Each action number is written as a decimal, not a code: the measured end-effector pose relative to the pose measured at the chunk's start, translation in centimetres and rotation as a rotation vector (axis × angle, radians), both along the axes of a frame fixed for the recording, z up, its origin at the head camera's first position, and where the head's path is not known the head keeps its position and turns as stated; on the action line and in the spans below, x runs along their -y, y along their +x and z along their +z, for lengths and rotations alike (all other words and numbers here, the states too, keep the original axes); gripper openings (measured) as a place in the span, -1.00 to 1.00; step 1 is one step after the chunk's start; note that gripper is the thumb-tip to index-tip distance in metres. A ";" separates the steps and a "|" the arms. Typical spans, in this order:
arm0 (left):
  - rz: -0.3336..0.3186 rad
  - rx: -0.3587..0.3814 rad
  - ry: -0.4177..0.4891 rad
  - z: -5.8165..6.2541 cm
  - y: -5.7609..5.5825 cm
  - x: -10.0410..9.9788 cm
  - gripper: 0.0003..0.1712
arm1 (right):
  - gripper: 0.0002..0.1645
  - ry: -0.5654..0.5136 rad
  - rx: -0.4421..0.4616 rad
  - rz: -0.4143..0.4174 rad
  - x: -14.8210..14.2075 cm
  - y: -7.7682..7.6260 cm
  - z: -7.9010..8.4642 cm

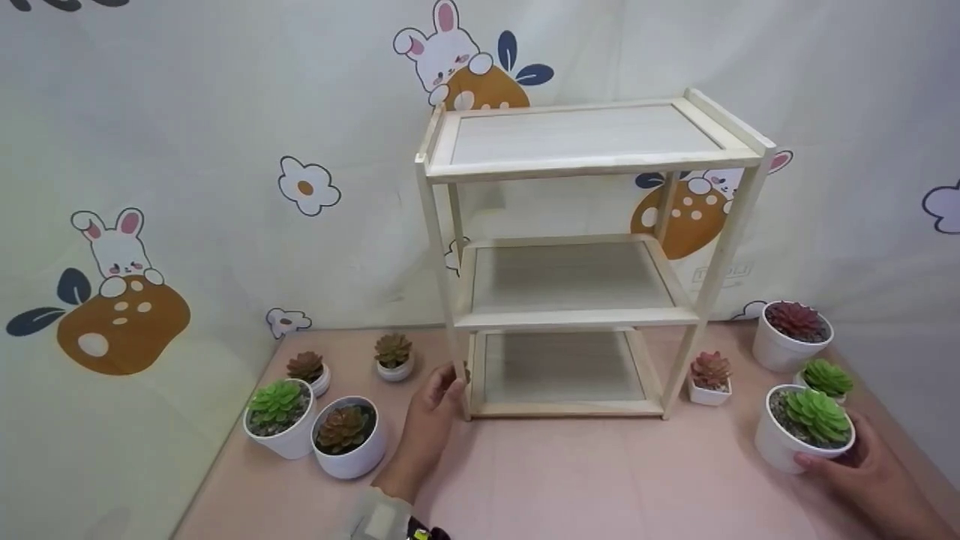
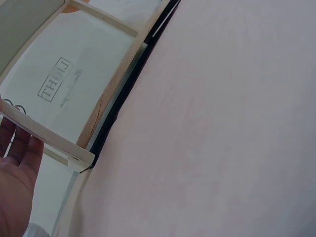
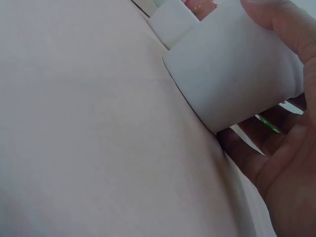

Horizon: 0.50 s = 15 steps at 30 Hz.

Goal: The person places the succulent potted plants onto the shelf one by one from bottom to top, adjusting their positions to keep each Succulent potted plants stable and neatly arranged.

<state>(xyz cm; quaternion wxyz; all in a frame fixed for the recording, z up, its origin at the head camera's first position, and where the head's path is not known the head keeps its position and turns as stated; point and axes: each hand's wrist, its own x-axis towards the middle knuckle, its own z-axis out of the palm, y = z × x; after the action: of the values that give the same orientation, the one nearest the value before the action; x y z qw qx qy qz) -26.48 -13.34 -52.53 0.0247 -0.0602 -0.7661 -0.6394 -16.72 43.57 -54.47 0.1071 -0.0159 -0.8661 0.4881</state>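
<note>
A three-tier wooden shelf (image 1: 577, 319) stands upright on the table. My left hand (image 1: 431, 405) holds its left front post (image 2: 47, 136) low down, fingers behind the wood in the left wrist view. On the right, my right hand (image 1: 862, 469) grips a white pot (image 3: 232, 69) with a bright green succulent (image 1: 817, 416). Its thumb lies on the near side and the other fingers curve around the far side. The pot's base sits at the table surface. Close behind it are a smaller green succulent (image 1: 825, 377) and a dark red one in a white pot (image 1: 791, 352).
A small pink succulent (image 1: 710, 375) stands by the shelf's right front leg. Left of the shelf are a green succulent (image 1: 277, 416), a brown one (image 1: 346, 442) and two small brown ones (image 1: 394, 356). A rabbit-printed cloth (image 1: 225, 262) hangs behind the pink-covered table (image 1: 585, 480).
</note>
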 end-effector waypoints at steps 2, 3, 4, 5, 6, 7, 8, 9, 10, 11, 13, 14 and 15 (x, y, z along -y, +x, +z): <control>-0.002 -0.013 0.007 0.0 0.0 0.0 -0.36 | -0.13 0.010 0.001 -0.005 0.0 0.1 -0.1; -0.005 -0.024 0.009 -0.1 0.0 -0.1 -0.37 | -0.13 0.015 0.001 -0.008 0.0 0.1 -0.1; -0.006 -0.028 0.015 -0.1 0.0 -0.1 -0.38 | -0.12 0.018 0.003 -0.007 0.0 0.1 -0.1; -0.009 -0.038 0.017 -0.1 0.0 -0.1 -0.38 | -0.11 0.024 0.015 -0.014 0.0 0.1 0.0; -0.011 -0.042 0.022 -0.1 0.0 -0.1 -0.40 | -0.09 0.030 0.032 -0.022 -0.1 0.1 0.0; -0.013 -0.047 0.025 -0.1 0.0 -0.1 -0.40 | -0.05 0.037 0.048 -0.030 -0.1 0.1 0.1; -0.008 -0.043 0.025 -0.1 0.0 -0.1 -0.41 | -0.01 0.037 0.064 -0.035 -0.1 0.1 0.1; -0.007 -0.047 0.022 -0.1 -0.1 -0.1 -0.41 | 0.02 0.040 0.075 -0.042 0.0 0.0 0.2; -0.006 -0.051 0.018 -0.1 -0.1 -0.1 -0.42 | 0.03 0.041 0.080 -0.045 0.0 0.0 0.3; -0.003 -0.050 0.016 -0.1 0.0 -0.2 -0.42 | 0.02 0.043 0.079 -0.049 0.1 0.0 0.4; 0.002 -0.047 0.017 -0.1 -0.1 -0.1 -0.44 | -0.05 0.035 0.055 -0.040 0.2 0.0 0.5; 0.003 -0.046 0.019 -0.1 -0.1 -0.1 -0.44 | -0.09 0.033 0.042 -0.037 0.3 0.0 0.6; 0.003 -0.048 0.022 -0.1 -0.1 -0.1 -0.45 | -0.13 0.030 0.022 -0.032 0.4 0.1 0.6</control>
<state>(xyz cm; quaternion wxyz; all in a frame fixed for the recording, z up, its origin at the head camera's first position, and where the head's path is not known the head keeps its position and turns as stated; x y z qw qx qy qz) -26.57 -13.21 -52.66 0.0445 -0.0743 -0.7584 -0.6460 -16.65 43.15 -53.86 0.1055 -0.0334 -0.8742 0.4729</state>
